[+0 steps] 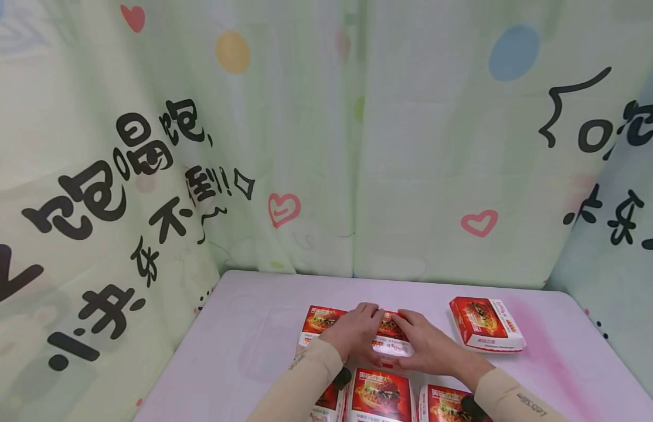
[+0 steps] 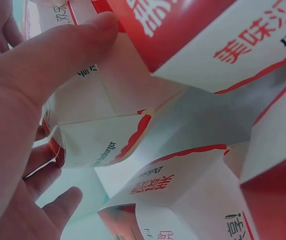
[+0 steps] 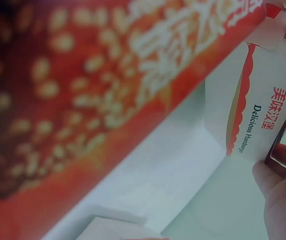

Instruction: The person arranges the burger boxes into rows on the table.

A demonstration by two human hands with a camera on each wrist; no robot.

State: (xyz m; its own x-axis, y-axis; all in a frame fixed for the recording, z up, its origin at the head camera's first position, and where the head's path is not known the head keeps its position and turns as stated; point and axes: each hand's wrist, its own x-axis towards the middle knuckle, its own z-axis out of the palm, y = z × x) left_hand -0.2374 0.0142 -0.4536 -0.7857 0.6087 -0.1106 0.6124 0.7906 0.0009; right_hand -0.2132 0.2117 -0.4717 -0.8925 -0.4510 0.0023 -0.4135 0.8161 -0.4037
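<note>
Between my two hands is a red and white hamburger box (image 1: 394,346) with a burger picture on top, at the middle of the table. My left hand (image 1: 356,333) grips its left side, thumb toward the near face and fingers over the far edge. On the opposite side my right hand (image 1: 432,346) holds it the same way. In the right wrist view the box's white side (image 3: 267,95) shows, with fingers curled at its edge. The left wrist view shows my left thumb (image 2: 90,42) against a white panel. Another hamburger box (image 1: 321,319) lies just left of the held one.
Nearer to me, a row of similar boxes includes a middle one (image 1: 381,392) and a right one (image 1: 445,401), partly under my forearms. A separate box (image 1: 485,322) sits at the back right of the pale table (image 1: 242,316). A printed curtain (image 1: 411,146) hangs behind.
</note>
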